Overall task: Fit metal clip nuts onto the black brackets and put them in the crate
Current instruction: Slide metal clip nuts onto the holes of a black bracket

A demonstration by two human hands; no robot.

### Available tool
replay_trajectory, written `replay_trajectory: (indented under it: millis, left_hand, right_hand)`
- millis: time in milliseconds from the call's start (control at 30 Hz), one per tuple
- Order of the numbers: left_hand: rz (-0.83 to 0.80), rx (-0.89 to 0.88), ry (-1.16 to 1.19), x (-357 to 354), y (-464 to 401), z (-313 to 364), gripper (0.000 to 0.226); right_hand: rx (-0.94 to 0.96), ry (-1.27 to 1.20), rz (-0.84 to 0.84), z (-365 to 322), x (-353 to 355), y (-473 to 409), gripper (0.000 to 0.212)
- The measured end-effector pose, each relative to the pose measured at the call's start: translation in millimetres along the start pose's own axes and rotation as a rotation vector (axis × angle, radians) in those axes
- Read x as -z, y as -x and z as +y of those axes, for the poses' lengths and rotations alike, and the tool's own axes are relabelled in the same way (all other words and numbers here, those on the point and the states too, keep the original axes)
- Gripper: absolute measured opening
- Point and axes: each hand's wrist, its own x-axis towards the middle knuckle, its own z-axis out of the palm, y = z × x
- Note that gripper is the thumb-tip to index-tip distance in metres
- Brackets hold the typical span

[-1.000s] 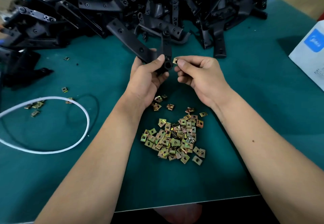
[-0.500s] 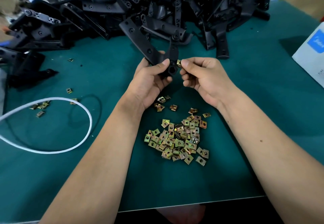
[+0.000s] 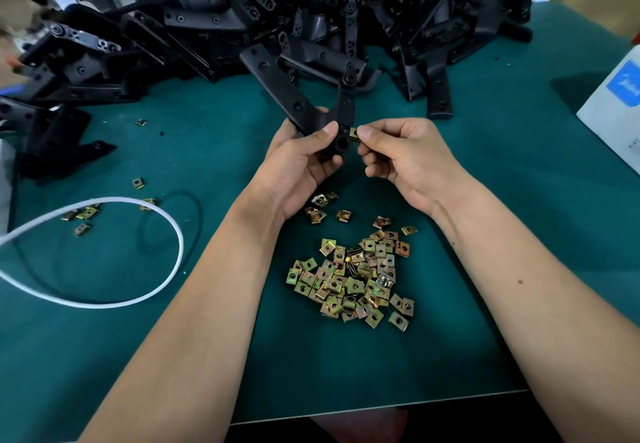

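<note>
My left hand [image 3: 301, 162] grips a black V-shaped bracket [image 3: 298, 103] at its joint, above the middle of the green table. My right hand [image 3: 405, 162] pinches a brass-coloured clip nut [image 3: 353, 132] between thumb and forefinger and holds it against the bracket's right arm, just above a round hole. A heap of loose clip nuts [image 3: 353, 276] lies on the table below both hands. No crate is in view.
A big pile of black brackets [image 3: 277, 20] fills the back of the table [image 3: 519, 200]. A white cable loop [image 3: 145, 290] and a few stray clip nuts [image 3: 83, 214] lie at the left. A white box [image 3: 616, 103] stands at the right edge.
Both hands have kept their grips; the bracket and the clip nut have stayed pressed together, shifting only slightly in view as the camera moved.
</note>
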Motion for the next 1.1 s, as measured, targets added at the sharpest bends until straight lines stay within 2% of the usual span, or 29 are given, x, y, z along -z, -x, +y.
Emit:
replay_trajectory:
  millis: [200, 467, 600, 700, 800, 867, 967, 1100]
  left_hand:
    - [-0.046, 0.009, -0.009, 0, 2, 0, 0.036]
    - [-0.06, -0.034, -0.136, 1, 2, -2, 0.041]
    - [-0.05, -0.126, -0.267, 5, -1, 3, 0.041]
    - [0.016, -0.232, -0.401, 10, -4, 5, 0.041]
    - [0.104, -0.237, -0.333, 15, -6, 3, 0.038]
    - [0.184, -0.22, -0.214, 19, -8, 5, 0.034]
    - [0.25, -0.191, -0.063, 23, -10, 9, 0.034]
    - [0.249, -0.206, -0.027, 24, -9, 9, 0.033]
  right_hand:
    - [0.016, 0.008, 0.018, 0, -1, 1, 0.014]
    - [0.012, 0.017, -0.013, 1, -3, 4, 0.019]
    - [0.005, 0.012, -0.05, 4, -4, 3, 0.021]
    - [0.07, 0.136, -0.03, 7, -7, 1, 0.008]
    - [0.207, 0.411, -0.028, 9, -5, 1, 0.007]
    - [0.301, 0.7, -0.133, 8, -3, 2, 0.009]
    - [0.331, 0.995, -0.353, 3, -3, 5, 0.019]
    - [0.324, 1.052, -0.414, 1, -6, 5, 0.014]
